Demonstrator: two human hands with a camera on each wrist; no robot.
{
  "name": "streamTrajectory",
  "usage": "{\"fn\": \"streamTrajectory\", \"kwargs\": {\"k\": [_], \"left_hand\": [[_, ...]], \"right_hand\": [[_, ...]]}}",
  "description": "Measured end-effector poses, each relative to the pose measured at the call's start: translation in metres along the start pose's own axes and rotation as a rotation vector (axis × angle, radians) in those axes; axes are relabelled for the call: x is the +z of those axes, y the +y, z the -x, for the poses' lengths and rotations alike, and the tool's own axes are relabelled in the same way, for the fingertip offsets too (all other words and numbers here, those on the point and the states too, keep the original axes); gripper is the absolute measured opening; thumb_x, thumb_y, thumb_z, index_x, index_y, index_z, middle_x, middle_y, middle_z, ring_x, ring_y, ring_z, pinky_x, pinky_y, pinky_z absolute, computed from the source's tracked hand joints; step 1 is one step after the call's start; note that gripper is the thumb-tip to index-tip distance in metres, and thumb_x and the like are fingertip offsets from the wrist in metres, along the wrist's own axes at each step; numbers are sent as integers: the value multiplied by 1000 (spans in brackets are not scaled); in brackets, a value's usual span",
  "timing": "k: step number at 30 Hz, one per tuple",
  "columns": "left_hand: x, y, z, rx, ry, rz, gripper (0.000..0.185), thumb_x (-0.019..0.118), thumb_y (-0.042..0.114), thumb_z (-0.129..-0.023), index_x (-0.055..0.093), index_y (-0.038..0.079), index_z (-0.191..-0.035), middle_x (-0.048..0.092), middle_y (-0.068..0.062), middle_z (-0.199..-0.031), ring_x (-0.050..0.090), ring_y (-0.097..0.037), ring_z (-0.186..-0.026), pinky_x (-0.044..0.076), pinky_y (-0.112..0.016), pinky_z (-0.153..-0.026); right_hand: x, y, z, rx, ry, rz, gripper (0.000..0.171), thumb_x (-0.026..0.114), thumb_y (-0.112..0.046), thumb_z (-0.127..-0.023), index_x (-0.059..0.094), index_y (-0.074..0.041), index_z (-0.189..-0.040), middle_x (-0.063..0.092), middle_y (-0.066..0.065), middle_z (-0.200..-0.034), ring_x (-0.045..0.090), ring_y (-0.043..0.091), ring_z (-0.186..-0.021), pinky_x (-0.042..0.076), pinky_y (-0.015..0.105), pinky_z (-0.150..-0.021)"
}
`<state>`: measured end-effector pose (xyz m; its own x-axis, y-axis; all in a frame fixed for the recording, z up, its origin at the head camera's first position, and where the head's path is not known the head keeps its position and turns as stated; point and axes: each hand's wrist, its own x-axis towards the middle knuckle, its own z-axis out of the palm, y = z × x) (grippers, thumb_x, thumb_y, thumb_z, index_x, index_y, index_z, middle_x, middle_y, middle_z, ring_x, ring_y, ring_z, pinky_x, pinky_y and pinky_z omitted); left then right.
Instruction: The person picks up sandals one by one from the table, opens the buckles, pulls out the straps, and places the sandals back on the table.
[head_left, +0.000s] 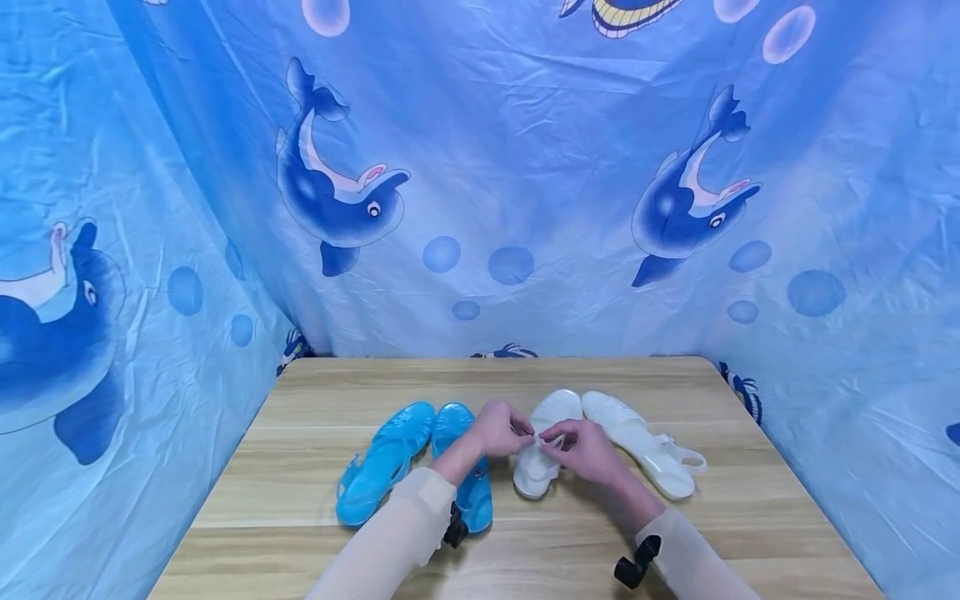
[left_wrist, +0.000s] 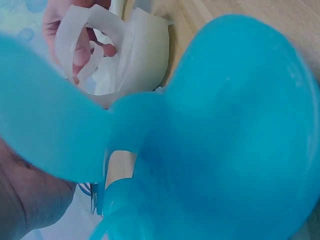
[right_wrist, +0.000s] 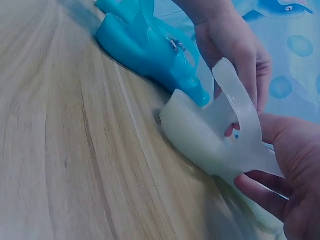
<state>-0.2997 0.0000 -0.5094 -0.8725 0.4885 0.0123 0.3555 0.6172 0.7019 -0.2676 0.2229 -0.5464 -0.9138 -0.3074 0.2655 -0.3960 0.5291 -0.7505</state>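
A white jelly sandal [head_left: 534,471] lies on the table between the two hands, its toe away from me. My left hand [head_left: 504,429] pinches its strap from the left, and its fingertips are partly hidden. From the right, my right hand [head_left: 588,450] pinches the same strap. The right wrist view has the right hand's fingers and thumb about the strap [right_wrist: 242,107] above the sandal's heel. A blue sandal fills much of the left wrist view and covers the left fingertips there.
To the right lies the other white sandal [head_left: 637,442], its strap sticking out sideways. A blue sandal [head_left: 375,479] lies at the left, with a second blue sandal [head_left: 474,500] under the left forearm. Behind the wooden table [head_left: 600,546] hangs a blue dolphin-print cloth [head_left: 480,183].
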Motion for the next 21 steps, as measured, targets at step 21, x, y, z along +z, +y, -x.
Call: {"fn": "streamTrajectory", "kwargs": {"k": [21], "left_hand": [[-6, -1, 5, 0, 6, 14, 13, 78, 17, -96, 85, 8, -102, 83, -3, -94, 69, -9, -78, 59, -26, -70]], "right_hand": [[-4, -1, 8, 128, 111, 4, 7, 86, -17, -89, 85, -15, -95, 81, -3, -84, 70, 2, -73, 56, 21, -69]]}}
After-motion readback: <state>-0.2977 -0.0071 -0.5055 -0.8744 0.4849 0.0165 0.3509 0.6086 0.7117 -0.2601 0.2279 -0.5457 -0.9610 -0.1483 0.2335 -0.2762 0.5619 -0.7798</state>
